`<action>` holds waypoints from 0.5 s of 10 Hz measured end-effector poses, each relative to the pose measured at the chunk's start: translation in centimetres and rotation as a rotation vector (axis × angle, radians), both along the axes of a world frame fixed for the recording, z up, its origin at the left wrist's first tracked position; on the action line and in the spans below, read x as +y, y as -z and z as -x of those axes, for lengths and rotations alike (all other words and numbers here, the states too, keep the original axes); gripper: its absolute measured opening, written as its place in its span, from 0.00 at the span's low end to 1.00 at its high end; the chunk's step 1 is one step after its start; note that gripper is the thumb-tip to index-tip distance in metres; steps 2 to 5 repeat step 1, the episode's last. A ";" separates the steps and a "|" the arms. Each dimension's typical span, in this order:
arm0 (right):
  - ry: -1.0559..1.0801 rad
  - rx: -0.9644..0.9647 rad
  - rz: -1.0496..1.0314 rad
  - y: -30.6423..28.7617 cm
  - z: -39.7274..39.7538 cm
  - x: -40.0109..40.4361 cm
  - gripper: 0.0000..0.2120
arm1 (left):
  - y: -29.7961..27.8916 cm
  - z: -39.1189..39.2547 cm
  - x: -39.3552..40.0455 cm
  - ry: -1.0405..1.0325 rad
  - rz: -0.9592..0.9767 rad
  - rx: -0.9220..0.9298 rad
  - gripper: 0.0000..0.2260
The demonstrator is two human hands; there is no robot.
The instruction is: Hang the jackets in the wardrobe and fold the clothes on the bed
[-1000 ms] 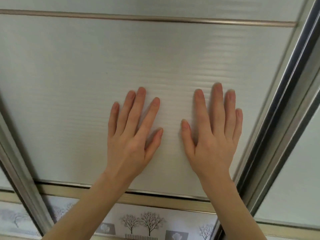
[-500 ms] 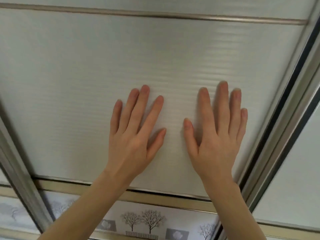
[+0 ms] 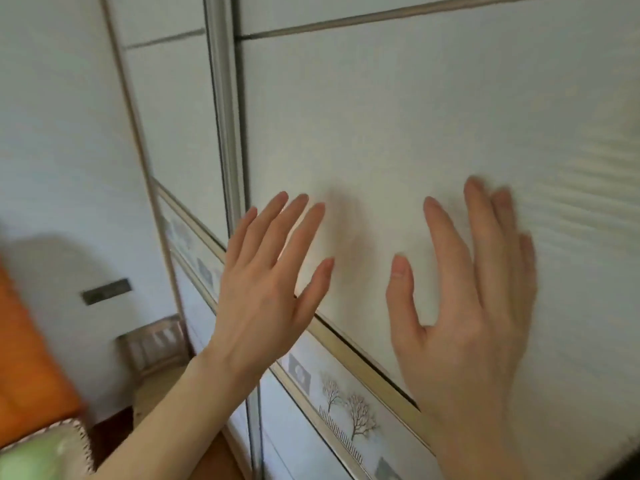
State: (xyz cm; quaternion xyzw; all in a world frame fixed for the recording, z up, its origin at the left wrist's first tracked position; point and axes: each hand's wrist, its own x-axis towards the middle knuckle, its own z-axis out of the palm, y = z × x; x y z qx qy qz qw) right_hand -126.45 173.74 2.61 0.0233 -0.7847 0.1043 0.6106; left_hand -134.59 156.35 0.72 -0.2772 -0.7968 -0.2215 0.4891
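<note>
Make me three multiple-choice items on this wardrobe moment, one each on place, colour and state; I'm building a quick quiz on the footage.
1. Where does the band of tree pictures run on the wardrobe door?
A. below the plain white panel
B. across its top edge
C. on the side wall

2. What colour is the blurred cloth at the far left edge?
A. blue
B. orange
C. black

3. How are the two hands?
A. both grip a hanger
B. one holds a jacket
C. both open, fingers spread

Answers:
1 A, the tree band sits under the metal strip bounding the panel.
2 B, the orange cloth shows beside the wall.
3 C, the left hand and right hand hold nothing, fingers straight, before the door.
</note>
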 end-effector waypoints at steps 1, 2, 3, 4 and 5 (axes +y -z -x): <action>-0.203 -0.085 0.029 0.2 -0.6 -1.3 0.21 | 0.7 -3.1 -2.8 -0.185 -0.012 -0.052 0.21; -0.203 -0.085 0.029 0.2 -0.6 -1.3 0.21 | 0.7 -3.1 -2.8 -0.185 -0.012 -0.052 0.21; -0.203 -0.085 0.029 0.2 -0.6 -1.3 0.21 | 0.7 -3.1 -2.8 -0.185 -0.012 -0.052 0.21; -0.203 -0.085 0.029 0.2 -0.6 -1.3 0.21 | 0.7 -3.1 -2.8 -0.185 -0.012 -0.052 0.21; -0.203 -0.085 0.029 0.2 -0.6 -1.3 0.21 | 0.7 -3.1 -2.8 -0.185 -0.012 -0.052 0.21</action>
